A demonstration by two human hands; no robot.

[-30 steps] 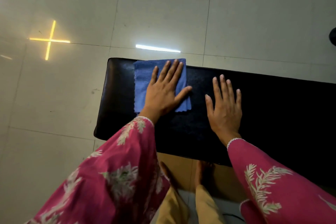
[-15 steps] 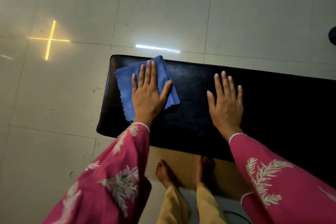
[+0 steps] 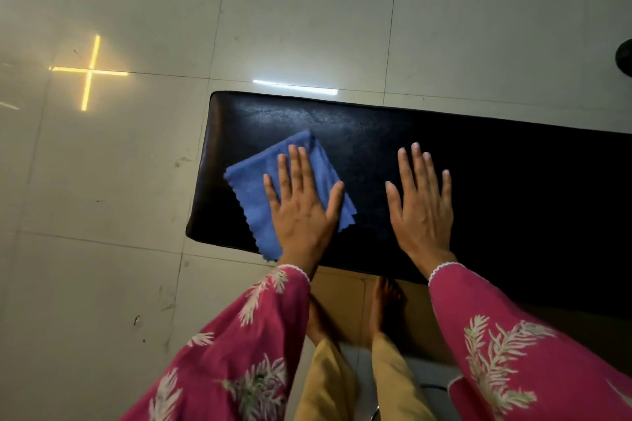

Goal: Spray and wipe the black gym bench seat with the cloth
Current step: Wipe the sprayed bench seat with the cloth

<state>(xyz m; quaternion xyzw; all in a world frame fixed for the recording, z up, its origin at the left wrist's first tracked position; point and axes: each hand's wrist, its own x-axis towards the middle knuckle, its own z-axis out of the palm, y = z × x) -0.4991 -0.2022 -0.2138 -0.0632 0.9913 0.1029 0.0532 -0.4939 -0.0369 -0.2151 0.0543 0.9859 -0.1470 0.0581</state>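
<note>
1. While your left hand (image 3: 301, 205) presses flat on the blue microfibre cloth (image 3: 254, 193), its fingers (image 3: 294, 167) lie spread and straight, not curled around anything. The cloth is pinned under the palm, not gripped, at the left end of the black gym bench seat (image 3: 376, 133).

2. Your right hand (image 3: 422, 205) rests open and empty on the bare vinyl just beside the cloth, fingers splayed, apparently as a brace.

3. Risk at the cloth: its near corner (image 3: 270, 255) hangs over the front edge of the seat. With only palm pressure holding it, a stroke toward you could likely drag the cloth off the edge or bunch it under your wrist.

4. Risk at the seat: the far left part shows a dull sheen that may be wet. If spray remains there, your bracing hand could slip on slick vinyl as you lean.

5. Risk to coverage: the long stretch of seat to your right reads dark, and nothing shows whether it has been wiped. No spray bottle is in view, so judging what is left is guesswork.

6. Risk below: your bare feet (image 3: 386, 297) stand close under the front edge on the tiled floor (image 3: 102, 198). Any runoff there could make the footing slippery.
</note>
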